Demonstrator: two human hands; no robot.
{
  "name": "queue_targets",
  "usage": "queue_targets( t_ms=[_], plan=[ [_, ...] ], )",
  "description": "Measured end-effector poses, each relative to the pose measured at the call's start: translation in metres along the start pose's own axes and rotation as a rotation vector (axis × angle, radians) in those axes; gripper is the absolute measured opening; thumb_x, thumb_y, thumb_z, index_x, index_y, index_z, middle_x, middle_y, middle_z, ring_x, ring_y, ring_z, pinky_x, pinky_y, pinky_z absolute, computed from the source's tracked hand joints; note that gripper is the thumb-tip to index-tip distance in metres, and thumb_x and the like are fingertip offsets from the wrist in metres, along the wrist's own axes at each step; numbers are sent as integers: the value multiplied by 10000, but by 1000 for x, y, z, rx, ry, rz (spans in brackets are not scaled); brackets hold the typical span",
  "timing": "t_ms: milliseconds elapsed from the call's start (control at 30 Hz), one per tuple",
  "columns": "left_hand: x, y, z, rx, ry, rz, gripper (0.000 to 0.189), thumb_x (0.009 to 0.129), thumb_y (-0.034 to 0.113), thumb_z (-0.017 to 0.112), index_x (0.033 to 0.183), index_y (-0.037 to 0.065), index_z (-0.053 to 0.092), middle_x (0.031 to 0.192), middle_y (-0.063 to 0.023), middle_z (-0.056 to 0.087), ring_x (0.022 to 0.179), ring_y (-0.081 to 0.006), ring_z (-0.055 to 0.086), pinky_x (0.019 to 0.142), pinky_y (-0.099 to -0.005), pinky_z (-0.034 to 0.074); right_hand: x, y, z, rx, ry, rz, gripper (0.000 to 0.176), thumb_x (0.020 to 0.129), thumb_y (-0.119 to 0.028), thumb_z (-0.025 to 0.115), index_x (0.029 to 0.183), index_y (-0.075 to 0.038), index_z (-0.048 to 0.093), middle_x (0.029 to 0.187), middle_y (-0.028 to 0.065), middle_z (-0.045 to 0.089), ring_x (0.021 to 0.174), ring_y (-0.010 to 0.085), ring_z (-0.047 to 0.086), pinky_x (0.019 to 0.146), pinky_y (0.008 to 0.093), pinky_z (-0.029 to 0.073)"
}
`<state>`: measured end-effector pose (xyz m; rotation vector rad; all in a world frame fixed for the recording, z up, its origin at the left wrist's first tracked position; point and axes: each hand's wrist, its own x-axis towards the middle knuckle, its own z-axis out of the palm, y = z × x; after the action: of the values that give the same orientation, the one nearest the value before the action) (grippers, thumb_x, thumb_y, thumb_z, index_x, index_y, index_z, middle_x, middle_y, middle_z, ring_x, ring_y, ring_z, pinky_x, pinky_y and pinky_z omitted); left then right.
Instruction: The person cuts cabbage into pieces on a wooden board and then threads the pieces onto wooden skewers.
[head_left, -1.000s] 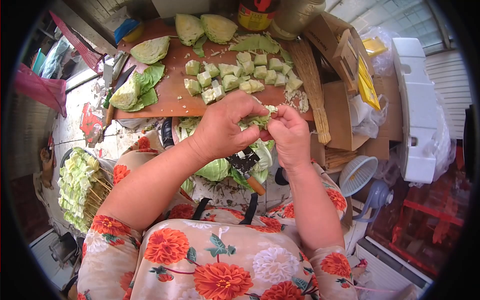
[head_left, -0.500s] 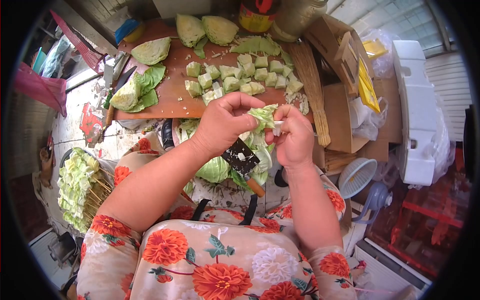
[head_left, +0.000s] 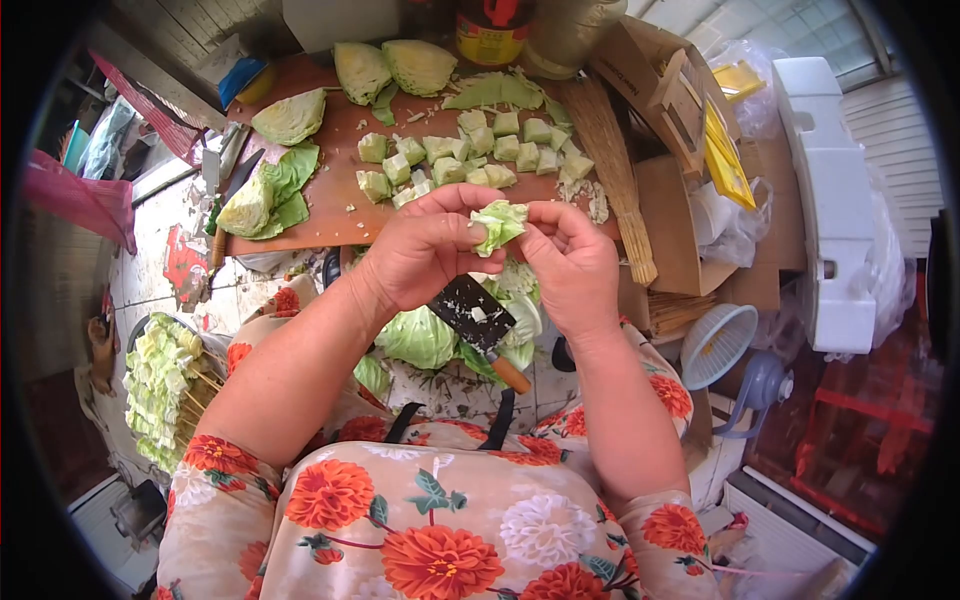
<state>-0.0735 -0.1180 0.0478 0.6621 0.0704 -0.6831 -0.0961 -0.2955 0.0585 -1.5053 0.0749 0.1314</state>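
A small crumpled piece of cabbage leaf is pinched between my two hands just in front of the cutting board's near edge. My left hand grips its left side with thumb and fingers. From the right, my right hand closes thumb and forefinger on its other side. Below the hands, a cleaver with a wooden handle lies over cabbage heads, bits of cabbage stuck to its dark blade. Beyond them, several cut cabbage chunks sit on the reddish board.
Cabbage wedges and a knife lie at the board's left. Bamboo skewers rest along its right side, beside cardboard boxes. Skewered cabbage fills a container at lower left. A blue-grey basket stands at right.
Both hands have come closer together around the leaf piece, which has shifted slightly left. A white bit seen at my right fingers is no longer visible. The view has shifted a little.
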Motion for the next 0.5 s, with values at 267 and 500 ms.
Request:
queue_targets(
  t_ms=[267, 500],
  plan=[
    [-1, 3, 3, 58, 14, -31, 340, 839, 18, 612, 1170, 14, 530, 1048, -119, 617, 898, -237, 649, 785, -321, 558, 1, -3, -2, -11, 24, 50, 167, 848, -58, 614, 978, 45, 601, 868, 67, 660, 755, 89, 620, 671, 227, 509],
    [0, -1, 0, 176, 104, -21, 350, 842, 35, 616, 1177, -15, 524, 1065, -104, 604, 929, -209, 623, 829, -334, 535, 1, 7, -1, -67, 15, 114, 211, 819, -54, 632, 1000, 50, 603, 881, 81, 656, 774, 99, 621, 678, 233, 510]
  ],
)
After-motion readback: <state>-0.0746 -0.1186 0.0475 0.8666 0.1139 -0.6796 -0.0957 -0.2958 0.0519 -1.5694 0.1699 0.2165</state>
